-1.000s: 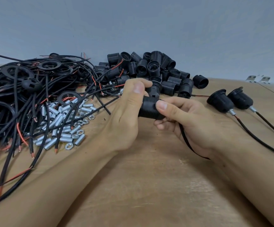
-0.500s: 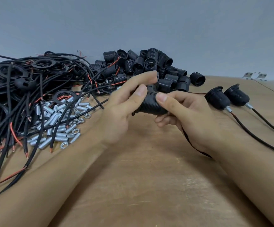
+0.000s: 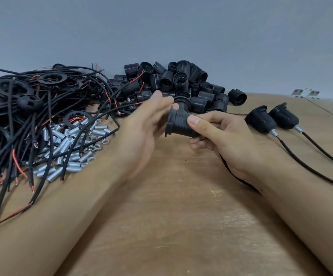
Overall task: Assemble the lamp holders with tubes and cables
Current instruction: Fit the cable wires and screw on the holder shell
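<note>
My right hand (image 3: 219, 140) grips a black threaded lamp holder (image 3: 178, 124) above the table's middle, thumb on top and fingers curled beneath. A thin black cable (image 3: 235, 176) trails from it under my right wrist. My left hand (image 3: 143, 128) is just left of the holder with its fingers straightened, the fingertips at the holder's flanged end; the hand is blurred. A pile of black lamp holders (image 3: 181, 82) lies behind. Several silver threaded tubes (image 3: 66, 144) and nuts lie to the left, beside a tangle of black and red cables (image 3: 22, 108).
Two assembled lamp holders (image 3: 261, 120) with metal tubes and black cables lie at the right on the wooden table (image 3: 171, 226). Black ring parts (image 3: 78, 118) lie among the cables. A grey wall stands behind. Small metal brackets (image 3: 306, 93) lie far right.
My left hand has let go of the holder and spread its fingers. The holder now shows its flanged end at the left, held by my right hand alone.
</note>
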Motion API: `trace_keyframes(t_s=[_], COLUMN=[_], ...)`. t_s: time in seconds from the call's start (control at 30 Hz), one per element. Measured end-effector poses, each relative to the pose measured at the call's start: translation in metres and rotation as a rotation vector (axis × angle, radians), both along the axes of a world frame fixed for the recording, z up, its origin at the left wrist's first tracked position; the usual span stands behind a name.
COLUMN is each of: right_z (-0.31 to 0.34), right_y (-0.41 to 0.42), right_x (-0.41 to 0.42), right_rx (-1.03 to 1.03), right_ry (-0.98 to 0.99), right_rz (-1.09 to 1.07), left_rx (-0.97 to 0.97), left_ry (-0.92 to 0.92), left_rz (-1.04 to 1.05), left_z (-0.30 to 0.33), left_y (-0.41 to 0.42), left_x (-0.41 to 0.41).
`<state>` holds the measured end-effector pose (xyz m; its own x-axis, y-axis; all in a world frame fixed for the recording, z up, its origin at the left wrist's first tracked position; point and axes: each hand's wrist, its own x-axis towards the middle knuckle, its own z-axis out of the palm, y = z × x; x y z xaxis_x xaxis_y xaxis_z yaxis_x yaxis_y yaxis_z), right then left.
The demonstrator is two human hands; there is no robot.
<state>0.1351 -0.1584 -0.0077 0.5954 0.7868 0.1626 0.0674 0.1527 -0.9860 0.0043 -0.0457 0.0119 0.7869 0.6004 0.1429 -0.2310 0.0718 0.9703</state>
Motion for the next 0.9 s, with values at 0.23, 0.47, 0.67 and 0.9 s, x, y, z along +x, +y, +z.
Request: trace_keyframes(t_s=[0.23, 0.47, 0.67, 0.9], right_z=[0.003, 0.000, 0.002, 0.003], right_y=[-0.001, -0.001, -0.001, -0.004], right_x=[0.007, 0.006, 0.008, 0.010], right_rx=[0.015, -0.032, -0.024, -0.031], right_ry=[-0.027, -0.058, -0.052, -0.063], right_rz=[-0.049, 0.011, -0.004, -0.010], left_rx=[-0.089, 0.018, 0.190, 0.239], left_ry=[-0.236, -0.155, -0.109, -0.015], left_rz=[0.268, 0.095, 0.126, 0.011], left_z=[-0.007, -0.008, -0.012, -0.021], left_y=[0.017, 0.006, 0.015, 0.009], left_x=[-0.012, -0.005, -0.008, 0.000])
